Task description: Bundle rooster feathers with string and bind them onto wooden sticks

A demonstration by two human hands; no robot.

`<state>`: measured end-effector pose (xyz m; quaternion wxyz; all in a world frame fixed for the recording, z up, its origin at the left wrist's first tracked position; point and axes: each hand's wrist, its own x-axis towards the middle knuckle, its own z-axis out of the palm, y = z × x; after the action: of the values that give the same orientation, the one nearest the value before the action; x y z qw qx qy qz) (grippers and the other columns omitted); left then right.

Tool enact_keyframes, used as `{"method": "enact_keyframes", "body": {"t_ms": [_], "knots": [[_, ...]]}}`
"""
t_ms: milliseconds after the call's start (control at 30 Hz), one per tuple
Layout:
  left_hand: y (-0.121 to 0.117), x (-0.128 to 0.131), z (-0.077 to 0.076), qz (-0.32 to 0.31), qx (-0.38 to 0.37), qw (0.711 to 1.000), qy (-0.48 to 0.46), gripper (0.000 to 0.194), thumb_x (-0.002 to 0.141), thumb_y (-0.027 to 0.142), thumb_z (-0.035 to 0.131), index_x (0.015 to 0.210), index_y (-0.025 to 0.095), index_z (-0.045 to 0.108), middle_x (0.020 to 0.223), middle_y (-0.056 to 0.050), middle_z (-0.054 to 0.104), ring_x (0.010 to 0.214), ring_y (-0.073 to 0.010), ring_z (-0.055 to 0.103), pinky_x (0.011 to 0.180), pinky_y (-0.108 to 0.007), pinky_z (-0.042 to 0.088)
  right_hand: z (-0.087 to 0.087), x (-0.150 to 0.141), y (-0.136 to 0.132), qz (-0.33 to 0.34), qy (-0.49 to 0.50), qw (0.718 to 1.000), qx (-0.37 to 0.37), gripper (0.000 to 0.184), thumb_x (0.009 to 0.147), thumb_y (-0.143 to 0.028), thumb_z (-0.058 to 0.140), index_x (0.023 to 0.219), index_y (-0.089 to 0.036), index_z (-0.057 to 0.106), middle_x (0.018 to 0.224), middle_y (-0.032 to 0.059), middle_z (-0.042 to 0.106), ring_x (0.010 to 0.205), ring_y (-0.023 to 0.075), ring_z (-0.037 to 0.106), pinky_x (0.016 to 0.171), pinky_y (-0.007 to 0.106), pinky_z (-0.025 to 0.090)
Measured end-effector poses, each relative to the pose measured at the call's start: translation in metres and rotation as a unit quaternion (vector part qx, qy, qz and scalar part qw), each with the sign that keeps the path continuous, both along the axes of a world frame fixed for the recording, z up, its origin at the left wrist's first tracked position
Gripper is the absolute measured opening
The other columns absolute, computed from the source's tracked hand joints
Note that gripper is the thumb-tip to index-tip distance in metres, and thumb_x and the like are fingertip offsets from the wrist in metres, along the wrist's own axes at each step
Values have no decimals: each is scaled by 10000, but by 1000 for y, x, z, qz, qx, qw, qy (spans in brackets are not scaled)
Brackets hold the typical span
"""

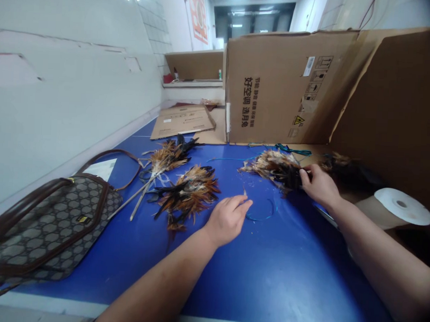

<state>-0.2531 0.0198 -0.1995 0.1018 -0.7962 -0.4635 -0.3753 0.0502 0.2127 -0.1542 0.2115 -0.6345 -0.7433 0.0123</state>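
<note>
My left hand (229,219) is closed in a pinch above the blue table, with the pale, thin tip of what looks like a feather (245,192) sticking up from the fingertips. At the right edge of a pile of loose cream, brown and black feathers (273,167), my right hand (320,185) has thumb and fingers pinched on dark feathers. To the left of my left hand lies a bundle of brown and black feathers (190,191). Behind it is another feather bundle (168,156) with pale sticks (139,200) reaching toward the bag.
A patterned handbag (73,221) takes up the table's left side. Behind the feathers stands a large cardboard box (275,87), with flat cardboard (183,119) beside it. At right are a white-ended spool (401,206) and dark feathers (353,172). Blue string (265,218) curls on the blue table (267,277).
</note>
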Motion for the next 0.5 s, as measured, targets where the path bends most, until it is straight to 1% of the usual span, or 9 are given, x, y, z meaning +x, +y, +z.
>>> {"method": "enact_keyframes", "body": {"t_ms": [33, 100, 167, 267, 333, 400, 500], "knots": [[0, 0, 0, 1, 4, 1000, 1, 358, 1005, 131, 522, 1332, 184, 659, 1285, -157, 715, 1114, -247, 711, 930, -416, 612, 1, 1, 0, 5, -12, 1000, -15, 465, 985, -510, 463, 1210, -169, 683, 996, 156, 763, 857, 297, 699, 711, 352, 460], [1, 0, 0, 1, 13, 1000, 2, 350, 1001, 128, 530, 1322, 175, 661, 1262, -156, 722, 1089, -245, 717, 912, -409, 616, 3, 3, 0, 5, -21, 1000, -13, 466, 973, -507, 474, 1206, -173, 701, 972, 148, 762, 843, 295, 699, 712, 355, 473], [1, 1, 0, -1, 19, 1000, 3, 342, 999, 129, 537, 1314, 174, 663, 1247, -153, 726, 1075, -242, 721, 900, -402, 619, 6, 6, -1, 5, -37, 999, 3, 462, 958, -498, 495, 1223, -180, 701, 1025, 154, 764, 874, 309, 704, 713, 364, 483], [2, 1, -1, -2, 21, 1000, 5, 343, 999, 129, 541, 1319, 174, 657, 1250, -152, 725, 1074, -241, 722, 904, -402, 617, 7, 10, -3, 8, -70, 998, 1, 454, 926, -472, 543, 1261, -204, 692, 1126, 157, 760, 937, 340, 708, 701, 376, 488], [2, 1, -1, -1, 19, 1000, 7, 342, 998, 128, 547, 1320, 169, 655, 1249, -153, 725, 1074, -244, 722, 899, -400, 617, 7, 12, -3, 10, -69, 998, 8, 487, 907, -498, 578, 1278, -201, 684, 1124, 160, 758, 929, 343, 708, 688, 375, 493], [2, 0, -2, 0, 17, 1000, 8, 334, 997, 131, 552, 1311, 170, 660, 1250, -151, 726, 1067, -246, 724, 887, -397, 617, 5, 14, -3, 26, -64, 998, 15, 529, 882, -524, 615, 1286, -190, 687, 1102, 163, 759, 907, 332, 707, 684, 370, 500], [2, 0, -3, 3, 10, 1000, 6, 335, 998, 136, 555, 1315, 170, 660, 1261, -149, 722, 1060, -243, 725, 890, -400, 616, 1, 17, -1, 37, -30, 998, 33, 555, 889, -488, 606, 1351, -189, 673, 1148, 157, 761, 922, 314, 711, 719, 367, 516]]}}
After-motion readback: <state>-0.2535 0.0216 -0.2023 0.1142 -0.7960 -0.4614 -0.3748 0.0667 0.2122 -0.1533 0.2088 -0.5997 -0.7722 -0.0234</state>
